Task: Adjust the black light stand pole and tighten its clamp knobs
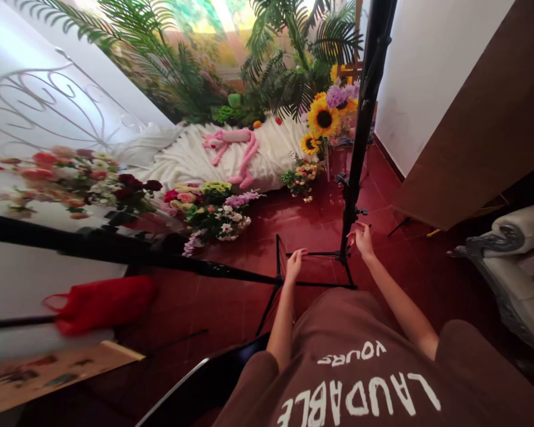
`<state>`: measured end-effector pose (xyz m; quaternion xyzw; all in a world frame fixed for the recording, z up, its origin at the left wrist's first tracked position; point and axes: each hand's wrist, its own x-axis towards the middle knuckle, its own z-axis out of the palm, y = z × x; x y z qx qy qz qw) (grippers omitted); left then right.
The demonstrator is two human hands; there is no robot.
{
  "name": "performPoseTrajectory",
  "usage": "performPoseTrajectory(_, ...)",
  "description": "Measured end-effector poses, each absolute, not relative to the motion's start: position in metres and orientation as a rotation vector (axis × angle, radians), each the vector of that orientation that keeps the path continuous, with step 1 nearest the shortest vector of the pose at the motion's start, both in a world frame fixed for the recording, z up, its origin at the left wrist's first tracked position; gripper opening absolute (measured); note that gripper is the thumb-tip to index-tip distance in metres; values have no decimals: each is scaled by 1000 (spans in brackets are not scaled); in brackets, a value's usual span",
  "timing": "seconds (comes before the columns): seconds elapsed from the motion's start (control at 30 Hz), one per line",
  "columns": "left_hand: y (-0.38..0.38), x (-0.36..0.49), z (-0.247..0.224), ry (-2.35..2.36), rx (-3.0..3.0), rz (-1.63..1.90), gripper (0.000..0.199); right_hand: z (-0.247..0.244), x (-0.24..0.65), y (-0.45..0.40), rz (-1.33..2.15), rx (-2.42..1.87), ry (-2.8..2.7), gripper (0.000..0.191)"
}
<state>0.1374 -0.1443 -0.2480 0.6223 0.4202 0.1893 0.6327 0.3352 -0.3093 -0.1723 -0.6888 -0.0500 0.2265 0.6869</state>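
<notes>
My right hand [362, 238] is just right of a black upright stand pole [352, 178], close to its lower clamp knob [360, 212]. Its thumb and fingers are apart, and nothing shows in them. Further left, my left hand [295, 265] hovers in front of me above the black stand legs [311, 284]. The fingers there are loosely bent and point toward the pole, with no held thing visible. From the left, a second black pole [182, 261] slants in and meets the legs near that hand.
Ahead lies a white draped bed [173, 157] with a pink plush toy [244, 148]. Artificial flowers [220, 213], sunflowers [323, 118] and palm fronds [289, 65] surround it. A red bag [102, 302] is at left. An ornate sofa [511, 255] and brown panel [467, 118] stand right.
</notes>
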Motion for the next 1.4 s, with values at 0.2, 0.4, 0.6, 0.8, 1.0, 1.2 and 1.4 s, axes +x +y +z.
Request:
performPoseTrajectory(0.2,-104,-13,-262,1432,1287,368,38,-187,309,-304,699,-1578,-194,33)
performPoseTrajectory(0.4,-75,-48,-207,1435,1390,937,45,-189,284,-278,883,-1562,-375,34)
performPoseTrajectory(0.6,-75,-24,-177,1461,1436,1273,42,-183,252,-256,1071,-1540,-517,39)
performPoseTrajectory(0.8,-67,-6,-161,1357,1408,1480,54,-170,236,-242,1206,-1558,-593,32)
performPoseTrajectory(1.0,-52,0,-140,1299,1434,1475,62,-165,222,-226,1277,-1530,-627,27)
performPoseTrajectory(1.2,-43,-1,-143,1281,1414,1458,61,-149,194,-196,1542,-1435,-573,18)
performPoseTrajectory(1.4,-37,-11,-147,1232,1436,1421,57,-110,150,-144,2023,-1089,-382,33)
